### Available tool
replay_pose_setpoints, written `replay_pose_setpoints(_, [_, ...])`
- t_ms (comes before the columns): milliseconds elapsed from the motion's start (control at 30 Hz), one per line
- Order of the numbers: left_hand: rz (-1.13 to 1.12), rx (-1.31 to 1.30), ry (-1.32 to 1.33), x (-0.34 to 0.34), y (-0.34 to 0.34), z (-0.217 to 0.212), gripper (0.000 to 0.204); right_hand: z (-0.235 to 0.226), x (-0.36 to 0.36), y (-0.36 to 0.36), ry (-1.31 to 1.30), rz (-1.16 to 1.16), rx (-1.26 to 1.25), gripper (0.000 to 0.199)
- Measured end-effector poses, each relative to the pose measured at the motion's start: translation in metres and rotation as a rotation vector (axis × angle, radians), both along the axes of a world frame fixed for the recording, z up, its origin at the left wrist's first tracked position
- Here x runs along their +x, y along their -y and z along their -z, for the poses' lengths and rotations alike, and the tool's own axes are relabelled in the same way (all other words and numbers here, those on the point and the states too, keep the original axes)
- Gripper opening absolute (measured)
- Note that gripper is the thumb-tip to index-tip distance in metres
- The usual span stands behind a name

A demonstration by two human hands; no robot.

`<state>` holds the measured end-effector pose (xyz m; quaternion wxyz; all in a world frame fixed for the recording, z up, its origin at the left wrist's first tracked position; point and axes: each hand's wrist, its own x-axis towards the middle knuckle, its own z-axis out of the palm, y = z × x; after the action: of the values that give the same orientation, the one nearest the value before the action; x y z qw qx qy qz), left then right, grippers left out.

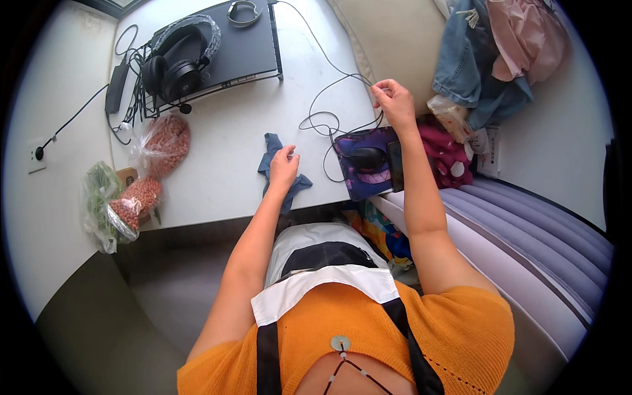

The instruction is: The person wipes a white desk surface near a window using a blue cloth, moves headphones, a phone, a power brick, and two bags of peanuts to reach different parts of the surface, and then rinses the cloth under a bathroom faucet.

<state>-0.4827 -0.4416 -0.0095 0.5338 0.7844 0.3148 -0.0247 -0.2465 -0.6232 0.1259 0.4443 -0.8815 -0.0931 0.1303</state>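
My left hand (284, 170) is over a crumpled dark blue cloth (270, 153) near the front edge of the white table. Its fingers are loosely bent and a little apart, and nothing shows between them. Farther right, my right hand (397, 105) is raised with thumb and fingers pinched together on a thin black cable (355, 76). Loops of the cable lie on the tabletop to the left of that hand. Below it, a black mouse (366, 158) rests on a purple patterned mouse pad (350, 181). A dark phone-like object (395, 164) lies partly behind my right forearm.
Black headphones (178, 76) and a band-like watch (243, 13) lie on a black laptop-like slab (243, 49) on a stand. Bags of reddish nuts (166, 145) and greens (102, 197) stand at the left. Clothes (464, 59) are piled at the far right.
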Motion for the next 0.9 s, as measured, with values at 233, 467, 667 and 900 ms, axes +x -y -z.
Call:
replay_pose_setpoints(233, [0.025, 0.023, 0.033, 0.006, 0.033, -0.006, 0.035, -0.061, 0.037, 0.066, 0.129, 0.013, -0.102, 0.018])
replay_pose_setpoints(467, [0.015, 0.04, 0.07, 0.022, 0.054, -0.011, 0.034, -0.074, 0.063, 0.098, 0.471, -0.033, -0.521, 0.02])
replay_pose_setpoints(667, [-0.022, 0.029, 0.082, 0.031, 0.062, -0.006, 0.035, -0.029, 0.062, 0.102, 0.602, -0.174, -0.645, 0.033])
replay_pose_setpoints(900, [-0.121, -0.054, 0.065, 0.036, 0.064, 0.006, 0.037, -0.018, 0.039, 0.075, 0.758, -0.222, -0.4, 0.029])
